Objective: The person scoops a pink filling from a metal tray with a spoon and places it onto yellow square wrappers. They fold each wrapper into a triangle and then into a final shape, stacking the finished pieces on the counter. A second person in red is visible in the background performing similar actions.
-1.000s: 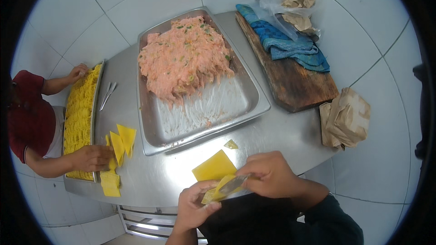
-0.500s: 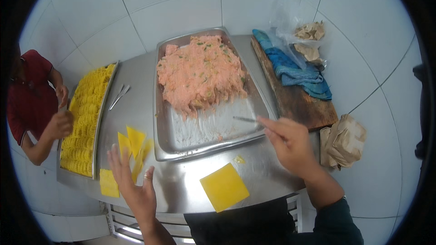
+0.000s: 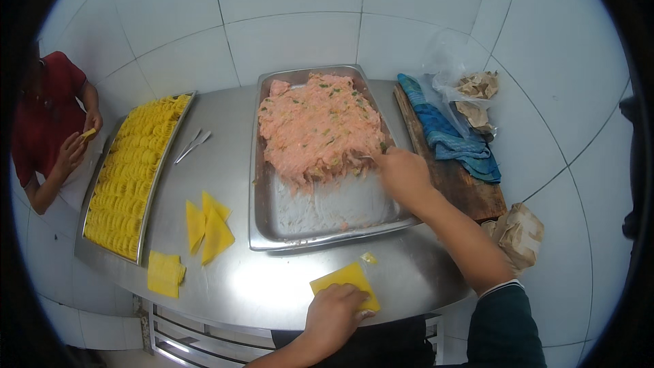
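My right hand (image 3: 405, 178) grips a thin metal utensil (image 3: 368, 157) whose far end is at the edge of a mound of pink minced filling (image 3: 320, 123) flecked with green. The mound fills the far part of a deep steel tray (image 3: 300, 221). Near the table's front edge, my left hand (image 3: 335, 317) lies over a square yellow dough wrapper (image 3: 349, 275), its fingers bent and closed at the wrapper's right side. Whether that is one sheet or a stack, I cannot tell. A small yellow scrap (image 3: 368, 258) sits just beyond it.
Left on the steel table (image 3: 272, 286) lie folded yellow wrappers (image 3: 216, 232), a wrapper pile (image 3: 164, 274), two forks (image 3: 193, 146) and a tray of yellow dumplings (image 3: 136, 177). A co-worker (image 3: 58, 123) holds a yellow piece. Right are a wooden board (image 3: 449, 187), blue cloth (image 3: 455, 143) and paper package (image 3: 519, 235).
My right hand has carried the utensil forward to the filling. My left hand, spread in the air before, has moved right and down onto the yellow wrapper. The view has shifted slightly.
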`<state>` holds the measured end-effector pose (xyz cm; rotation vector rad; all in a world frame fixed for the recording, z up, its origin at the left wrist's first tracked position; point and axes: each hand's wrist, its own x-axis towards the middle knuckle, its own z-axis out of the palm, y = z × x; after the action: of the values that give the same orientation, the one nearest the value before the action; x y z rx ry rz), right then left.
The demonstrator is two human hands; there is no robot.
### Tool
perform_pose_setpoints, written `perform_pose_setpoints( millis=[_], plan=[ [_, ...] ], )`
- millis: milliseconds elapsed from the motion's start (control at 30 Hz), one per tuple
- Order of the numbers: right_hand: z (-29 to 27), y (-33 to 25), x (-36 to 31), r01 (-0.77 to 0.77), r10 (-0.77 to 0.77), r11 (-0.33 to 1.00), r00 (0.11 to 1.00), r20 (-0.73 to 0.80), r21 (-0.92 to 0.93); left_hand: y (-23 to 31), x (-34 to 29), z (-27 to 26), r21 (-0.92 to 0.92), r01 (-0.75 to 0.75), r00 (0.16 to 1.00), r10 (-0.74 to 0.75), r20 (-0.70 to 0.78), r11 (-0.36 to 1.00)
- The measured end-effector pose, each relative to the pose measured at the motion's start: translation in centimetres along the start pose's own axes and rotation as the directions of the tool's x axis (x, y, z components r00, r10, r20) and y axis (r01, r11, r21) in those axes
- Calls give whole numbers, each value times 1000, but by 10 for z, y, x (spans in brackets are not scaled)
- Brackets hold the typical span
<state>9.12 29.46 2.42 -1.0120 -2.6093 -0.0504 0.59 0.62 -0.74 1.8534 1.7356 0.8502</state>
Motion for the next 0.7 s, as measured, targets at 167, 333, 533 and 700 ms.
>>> perform_pose_setpoints(
  millis=[167, 333, 533, 700],
  plan=[
    [-10, 5, -5, 42, -38, 999, 991, 131, -33, 4, 3, 0, 84, 18, 999, -21, 34, 996],
    [-11, 6, -6, 27, -26, 999, 999, 39, -30, 5, 4, 1, 17, 20, 1000, -20, -22, 1000],
    [7, 7, -1, 37, -37, 998, 999, 5, -57, 1, -21, -16, -532, 225, 910, -372, -185, 816],
    [-9, 1, -1, -25, 34, 999, 976, 215, -44, -28, -48, -38, -988, -96, 785, -601, -151, 123]
  ],
)
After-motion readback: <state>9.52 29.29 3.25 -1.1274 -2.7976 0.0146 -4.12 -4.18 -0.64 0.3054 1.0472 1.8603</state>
